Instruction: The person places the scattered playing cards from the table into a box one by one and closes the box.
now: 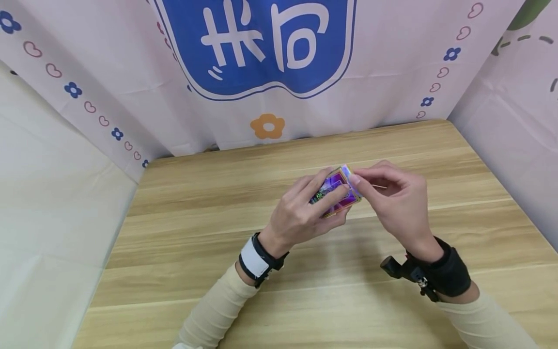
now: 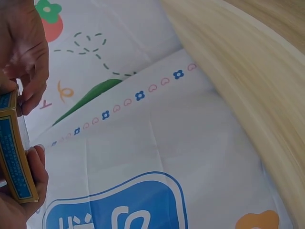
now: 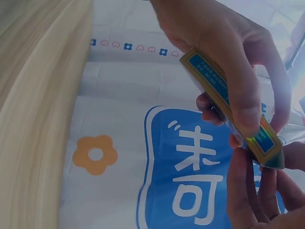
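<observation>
A small card box (image 1: 334, 180) with a shiny purple front and gold edges is held above the table, tilted. My left hand (image 1: 296, 213) grips it, index finger lying across the front and thumb along the near side. At the box's right end, my right hand (image 1: 398, 196) pinches the edge between thumb and index finger. In the left wrist view, the box (image 2: 15, 160) shows a blue printed side framed in gold. In the right wrist view, the narrow blue side of the box (image 3: 209, 78) carries small print, and fingers partly cover it.
A wooden table (image 1: 183, 232) lies under both hands. Behind it hangs a white cloth (image 1: 131, 106) with a blue emblem (image 1: 261, 72) and an orange flower (image 1: 268, 126). Black straps with a camera (image 1: 392, 266) are on the wrists.
</observation>
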The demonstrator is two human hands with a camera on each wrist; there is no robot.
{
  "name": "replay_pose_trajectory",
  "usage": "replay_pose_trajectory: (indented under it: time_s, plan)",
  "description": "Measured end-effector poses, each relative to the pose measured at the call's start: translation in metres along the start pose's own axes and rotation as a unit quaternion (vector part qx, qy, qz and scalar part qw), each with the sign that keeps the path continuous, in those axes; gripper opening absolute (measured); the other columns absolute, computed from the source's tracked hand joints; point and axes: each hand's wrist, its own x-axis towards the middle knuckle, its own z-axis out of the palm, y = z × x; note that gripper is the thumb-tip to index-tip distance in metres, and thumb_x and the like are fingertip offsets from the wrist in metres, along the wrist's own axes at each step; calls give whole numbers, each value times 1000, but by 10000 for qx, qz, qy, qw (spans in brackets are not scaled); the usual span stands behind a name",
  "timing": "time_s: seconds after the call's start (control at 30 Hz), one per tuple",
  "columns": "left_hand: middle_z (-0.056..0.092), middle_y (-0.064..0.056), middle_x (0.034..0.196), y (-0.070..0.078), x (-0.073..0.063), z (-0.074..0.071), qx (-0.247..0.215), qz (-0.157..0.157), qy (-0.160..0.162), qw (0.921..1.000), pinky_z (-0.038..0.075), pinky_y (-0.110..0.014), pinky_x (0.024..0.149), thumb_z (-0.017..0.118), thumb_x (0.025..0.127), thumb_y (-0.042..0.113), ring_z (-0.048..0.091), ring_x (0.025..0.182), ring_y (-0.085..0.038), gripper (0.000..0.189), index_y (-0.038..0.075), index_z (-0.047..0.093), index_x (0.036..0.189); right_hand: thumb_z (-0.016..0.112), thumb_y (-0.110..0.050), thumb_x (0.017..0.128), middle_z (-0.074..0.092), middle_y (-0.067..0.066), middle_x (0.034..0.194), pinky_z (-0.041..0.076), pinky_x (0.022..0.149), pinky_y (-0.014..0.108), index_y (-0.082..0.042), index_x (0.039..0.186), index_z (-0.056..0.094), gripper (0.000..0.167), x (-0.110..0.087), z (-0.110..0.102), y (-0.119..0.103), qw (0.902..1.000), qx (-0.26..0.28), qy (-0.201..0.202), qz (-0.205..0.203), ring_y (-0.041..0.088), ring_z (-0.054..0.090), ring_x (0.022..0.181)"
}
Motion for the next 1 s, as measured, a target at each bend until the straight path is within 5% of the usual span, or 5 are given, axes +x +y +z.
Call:
replay_pose_trajectory:
  time_s: [0.23,0.4,0.63,0.8,1.0]
  plan:
    - [75,-19,120,4,2,1,-290,-213,127,9993,64,-30,86,88,82,33,76,95,-25,56,3,60,121,80,12,84,67,-4,82,60,76,14,6,100,80,17,-5,8,-1,9930,-968,188,-654,6,67,78]
    - [75,-18,118,7,4,2,-363,-488,55,9981,63,-30,89,86,85,26,77,99,-24,59,1,50,124,77,5,87,61,9,78,44,68,9,6,104,79,17,-10,16,4,9726,-1819,232,-1431,12,65,77]
    - [75,-20,113,8,-1,4,-474,-1044,-185,9932,65,-30,83,89,84,25,77,96,-28,62,-1,50,125,70,0,77,54,19,99,50,71,20,13,132,64,57,-15,15,8,9513,-2415,-906,-1689,21,59,86]
    - [72,-15,108,9,-1,8,-1151,-2425,-784,9601,64,-25,77,90,83,21,75,92,-23,62,0,51,127,89,-10,74,40,27,137,59,96,48,10,156,38,99,-14,18,6,9231,-3089,-2247,-438,38,59,119]
    - [68,-15,115,10,-3,18,-1609,-3375,-1394,9169,64,-25,83,89,85,21,73,102,-23,59,0,52,127,101,-27,63,47,31,130,44,102,56,13,142,51,102,-8,29,30,9105,-3579,-2018,-459,42,48,116]
